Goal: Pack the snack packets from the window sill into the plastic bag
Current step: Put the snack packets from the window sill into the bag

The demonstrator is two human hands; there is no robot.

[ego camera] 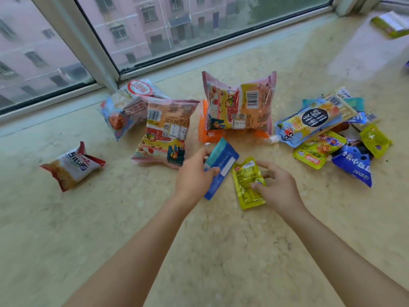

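Observation:
Snack packets lie scattered over the marble window sill (221,251). My left hand (194,176) grips a blue and teal packet (221,165) by its left edge, lifted at an angle. Beside it, my right hand (276,185) pinches a small yellow packet (246,182) between thumb and fingers, just above the sill. Behind my hands are two large pink and orange packets (164,131) (239,103), the second resting on an orange packet (205,131). No plastic bag is in view.
A red and white packet (73,166) lies alone at the left. A blue and white packet (126,107) leans by the window frame (95,52). At the right sits a pile with a spouted pouch (314,120), yellow packets (314,151) and a dark blue packet (354,162). A green box (391,24) sits far right.

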